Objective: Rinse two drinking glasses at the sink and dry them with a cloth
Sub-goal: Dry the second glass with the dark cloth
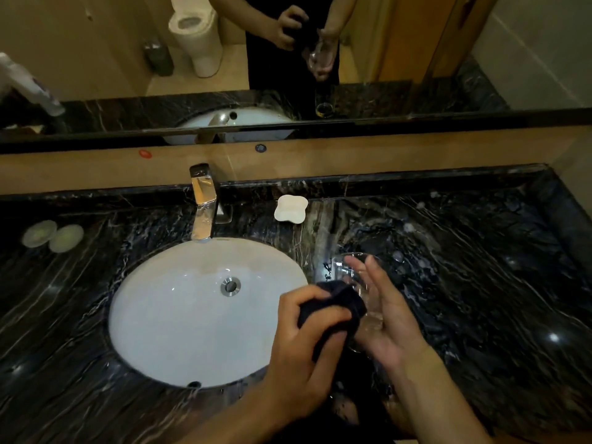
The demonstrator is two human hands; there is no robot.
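Observation:
My right hand [386, 315] cradles a clear drinking glass [347, 265] over the counter, just right of the sink. The glass is tilted, with its rim pointing away from me. A dark cloth [336, 304] is bunched in my left hand [298, 344] and pressed against the side of the glass. The mirror reflects what looks like a second glass [324, 109] standing near the back of the counter. I cannot make out that glass itself on the dark marble.
The white oval sink [179, 322] sits in a black marble counter [480, 283], with a chrome faucet [203, 203] behind it and no water running. A white soap dish [291, 209] stands at the back. Two pale round items [53, 236] lie far left.

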